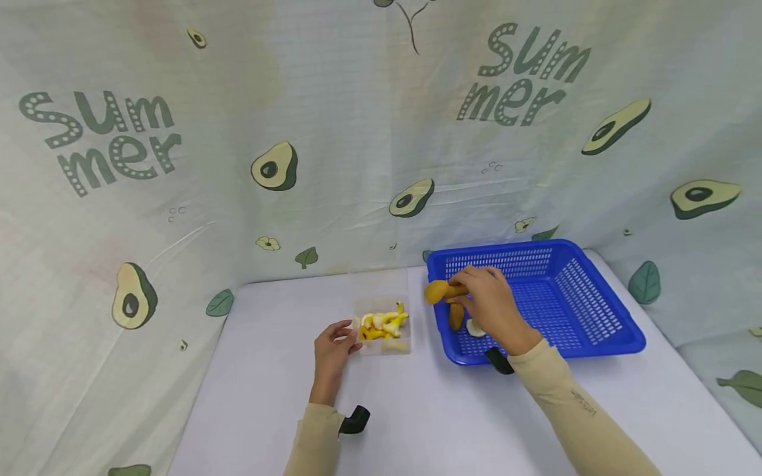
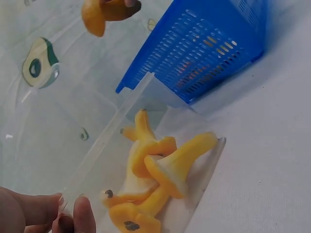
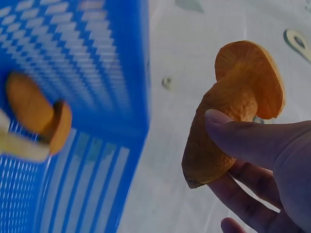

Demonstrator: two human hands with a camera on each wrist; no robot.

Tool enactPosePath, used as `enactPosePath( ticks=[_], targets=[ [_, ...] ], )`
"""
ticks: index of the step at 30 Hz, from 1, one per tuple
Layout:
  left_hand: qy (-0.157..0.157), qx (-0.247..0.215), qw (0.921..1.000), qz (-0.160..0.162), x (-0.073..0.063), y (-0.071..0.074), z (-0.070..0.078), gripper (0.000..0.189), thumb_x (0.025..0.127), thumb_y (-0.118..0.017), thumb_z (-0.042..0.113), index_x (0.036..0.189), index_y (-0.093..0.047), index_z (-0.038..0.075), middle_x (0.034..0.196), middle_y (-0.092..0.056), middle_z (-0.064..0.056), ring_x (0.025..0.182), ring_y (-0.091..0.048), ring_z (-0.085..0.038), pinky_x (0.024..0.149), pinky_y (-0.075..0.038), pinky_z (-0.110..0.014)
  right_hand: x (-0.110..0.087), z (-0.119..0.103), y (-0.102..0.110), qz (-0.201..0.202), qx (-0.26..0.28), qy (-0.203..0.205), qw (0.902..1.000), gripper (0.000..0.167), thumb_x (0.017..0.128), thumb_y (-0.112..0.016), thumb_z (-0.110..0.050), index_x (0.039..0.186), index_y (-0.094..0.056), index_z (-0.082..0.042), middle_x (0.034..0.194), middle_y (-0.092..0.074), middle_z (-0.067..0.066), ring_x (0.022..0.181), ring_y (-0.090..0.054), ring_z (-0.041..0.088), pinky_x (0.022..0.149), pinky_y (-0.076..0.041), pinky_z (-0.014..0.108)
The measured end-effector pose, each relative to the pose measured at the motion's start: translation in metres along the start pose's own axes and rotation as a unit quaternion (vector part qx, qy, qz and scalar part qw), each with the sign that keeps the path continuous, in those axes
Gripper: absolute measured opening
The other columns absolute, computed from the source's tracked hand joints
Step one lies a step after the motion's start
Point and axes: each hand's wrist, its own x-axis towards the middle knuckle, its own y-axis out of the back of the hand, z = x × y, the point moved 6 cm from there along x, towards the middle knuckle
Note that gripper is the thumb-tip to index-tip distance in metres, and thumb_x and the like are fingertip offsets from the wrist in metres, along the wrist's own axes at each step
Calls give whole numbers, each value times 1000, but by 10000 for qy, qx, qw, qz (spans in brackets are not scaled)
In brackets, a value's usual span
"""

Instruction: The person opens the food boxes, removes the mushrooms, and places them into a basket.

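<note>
Carefully, a person pinches an orange mushroom (image 3: pixel 233 97) by its stem between the thumb and fingers of the right hand (image 1: pixel 489 297), holding it raised at the left rim of a blue basket (image 1: pixel 536 297) with its cap pointing toward a clear box (image 1: pixel 372 348). Fingertips and thumb of the left hand (image 1: pixel 335 350) pinch the box's left edge, apparently to steady it on the white worktop (image 1: pixel 268 370). From the way the pieces lie, the step in hand looks like a transfer, one mushroom at a time, from basket to box. If so, the next move calls for carrying the mushroom over the gap between the two containers, lowering it onto the pile and releasing it without tipping what lies there. Several yellow mushrooms (image 1: pixel 381 324) lie heaped in the box, stems and caps crossing at different angles; their overlap makes an exact count uncertain. Inside the basket, near its left wall, rest a brownish mushroom (image 1: pixel 456 317) and, just beside it, a pale piece (image 1: pixel 475 328) whose kind cannot be made out; the right forearm may hide more. Behind the worktop hangs a cloth (image 1: pixel 333 112) printed with avocados and the word "Summer."
</note>
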Motion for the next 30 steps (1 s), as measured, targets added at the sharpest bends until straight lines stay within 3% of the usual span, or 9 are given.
enactPosePath(
  ticks=[12,21,30],
  targets=[
    [304,37,9994,-141,2,6,0,36,100,-66,-7,136,-61,-11,106,-61,-17,79,-61,-17,73,-66,-27,-19,71,22,-444,-156,-700,9964,26,84,-88,-1,108,-77,0,99,-73,14,94,-69,37,102,-47,67],
    [394,55,9992,-86,4,4,-2,36,102,-66,-4,137,-61,-11,106,-60,-16,76,-60,-16,70,-65,-24,-18,94,15,-806,-168,-949,9921,22,87,-85,-2,108,-78,0,104,-76,17,100,-70,39,96,-49,65],
    [403,-33,9991,-110,3,-2,-2,35,101,-68,-3,135,-62,-10,104,-59,-14,78,-61,-16,71,-65,-23,-14,112,5,-1129,-160,-992,9885,15,91,-82,-3,105,-79,2,99,-77,17,89,-72,36,86,-59,58]
  ],
)
